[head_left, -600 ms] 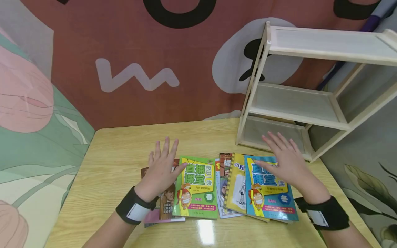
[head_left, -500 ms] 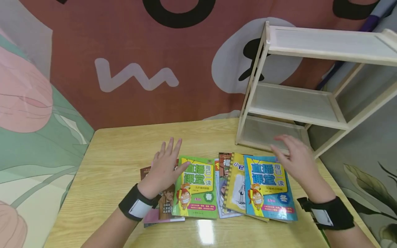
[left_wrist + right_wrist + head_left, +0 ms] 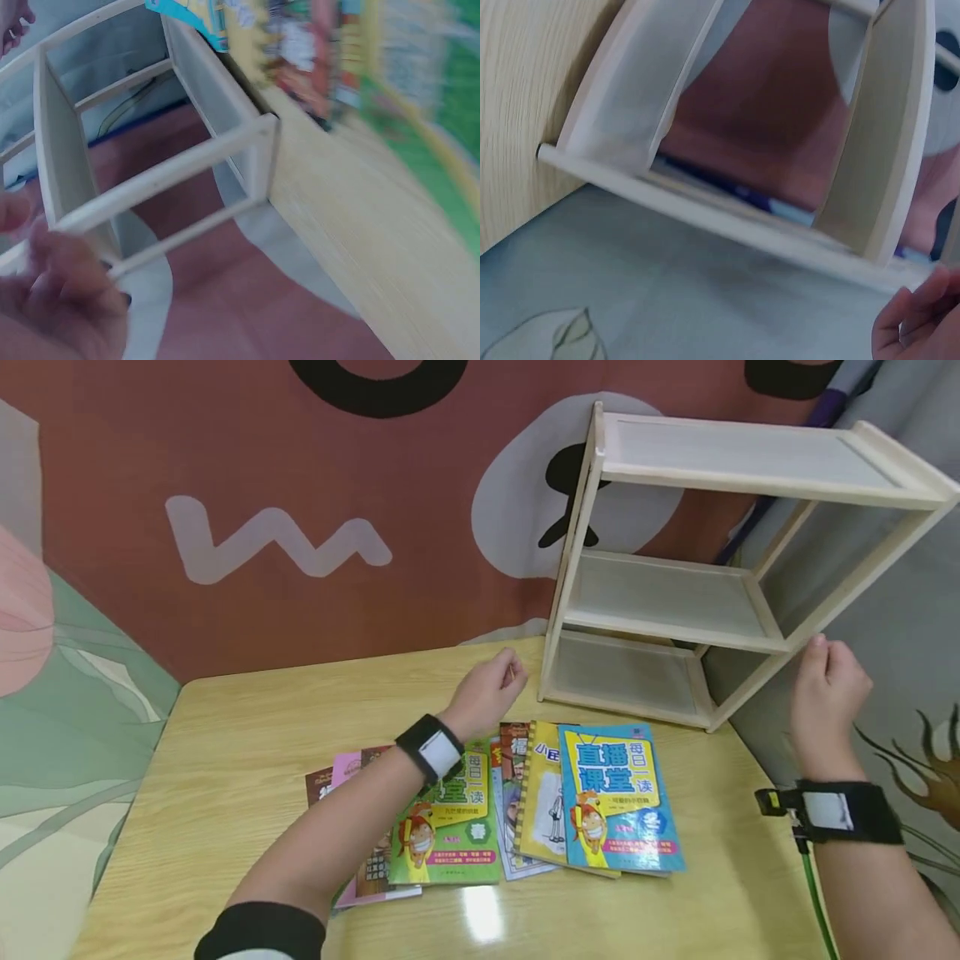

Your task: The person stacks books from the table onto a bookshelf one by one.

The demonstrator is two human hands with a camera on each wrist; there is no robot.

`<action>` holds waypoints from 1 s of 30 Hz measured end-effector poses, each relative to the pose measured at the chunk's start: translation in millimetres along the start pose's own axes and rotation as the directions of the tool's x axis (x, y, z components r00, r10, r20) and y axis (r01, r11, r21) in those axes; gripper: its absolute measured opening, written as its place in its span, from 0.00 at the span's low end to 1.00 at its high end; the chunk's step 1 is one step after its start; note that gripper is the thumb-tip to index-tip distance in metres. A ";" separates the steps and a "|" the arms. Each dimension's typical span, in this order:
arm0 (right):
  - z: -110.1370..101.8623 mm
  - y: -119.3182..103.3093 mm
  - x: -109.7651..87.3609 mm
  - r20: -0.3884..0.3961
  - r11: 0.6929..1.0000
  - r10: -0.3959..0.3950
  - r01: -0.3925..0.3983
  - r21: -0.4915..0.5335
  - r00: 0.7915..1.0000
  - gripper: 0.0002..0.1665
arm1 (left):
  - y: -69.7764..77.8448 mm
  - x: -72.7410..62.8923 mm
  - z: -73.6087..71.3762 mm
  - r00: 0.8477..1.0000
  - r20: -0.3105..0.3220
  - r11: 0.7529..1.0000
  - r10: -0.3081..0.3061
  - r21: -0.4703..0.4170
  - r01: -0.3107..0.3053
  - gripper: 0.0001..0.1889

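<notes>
My left hand (image 3: pixel 487 695) is raised above the back of the table, just left of the wooden shelf (image 3: pixel 671 635), fingers curled and nothing seen in them. In the left wrist view the left hand (image 3: pixel 64 300) overlaps the shelf frame (image 3: pixel 169 176); contact cannot be told. My right hand (image 3: pixel 831 697) is in the air by the shelf's right upright, its fingers curled too. The right wrist view has the right hand (image 3: pixel 922 319) near the upright (image 3: pixel 727 217), with no object visible in it. Below the left forearm lies a green book (image 3: pixel 457 852), partly hidden.
To its right lie a blue book (image 3: pixel 618 802), a yellow spiral-bound book (image 3: pixel 547 802) and others, overlapping on the wooden table (image 3: pixel 240 760). A pink book (image 3: pixel 347 768) shows at left. A green cable (image 3: pixel 817 902) hangs from the right wrist strap. Printed cloth walls surround the table.
The left hand has moved up and right from over the green book towards the shelf. The right hand has gone right, away from the blue book. Both hands' fingers have curled; the head view has shifted.
</notes>
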State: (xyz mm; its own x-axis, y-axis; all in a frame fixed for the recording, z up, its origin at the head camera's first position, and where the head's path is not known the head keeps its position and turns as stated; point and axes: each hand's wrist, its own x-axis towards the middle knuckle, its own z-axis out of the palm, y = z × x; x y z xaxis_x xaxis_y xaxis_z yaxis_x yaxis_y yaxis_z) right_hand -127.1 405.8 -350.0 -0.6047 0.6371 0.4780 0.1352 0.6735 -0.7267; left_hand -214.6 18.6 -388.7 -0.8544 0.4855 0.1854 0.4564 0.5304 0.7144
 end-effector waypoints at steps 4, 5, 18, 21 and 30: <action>7.1 5.4 10.0 0.029 0.998 0.053 -0.053 -0.033 0.998 0.14 | 10.0 28.8 9.2 0.994 -0.086 0.998 -0.061 -0.008 0.061 0.12; 9.7 6.5 10.8 0.043 0.998 0.063 -0.061 -0.033 0.997 0.10 | 11.3 34.7 11.6 0.991 -0.105 0.997 -0.080 -0.005 0.080 0.12; 22.4 -0.7 12.0 0.268 0.983 -0.007 0.055 -0.173 0.963 0.27 | 13.4 71.8 19.2 0.989 -0.076 0.992 -0.127 0.001 0.127 0.23; 25.7 -4.7 13.4 0.247 0.978 -0.048 0.096 -0.186 0.968 0.26 | 10.9 72.0 16.7 0.987 -0.067 0.988 -0.145 0.053 0.148 0.20; 38.1 -18.1 19.2 0.276 0.977 -0.057 0.111 -0.183 0.959 0.28 | 15.1 59.1 3.0 0.980 -0.080 0.972 -0.182 0.135 0.191 0.14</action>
State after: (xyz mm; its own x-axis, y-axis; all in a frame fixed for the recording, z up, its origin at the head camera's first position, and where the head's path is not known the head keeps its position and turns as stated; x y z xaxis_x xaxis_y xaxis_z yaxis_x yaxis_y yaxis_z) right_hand -171.0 391.5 -346.4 -0.8044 0.4695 0.3639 0.2089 0.7971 -0.5665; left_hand -257.5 57.4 -369.0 -0.9402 0.3240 0.1055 0.3138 0.7024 0.6389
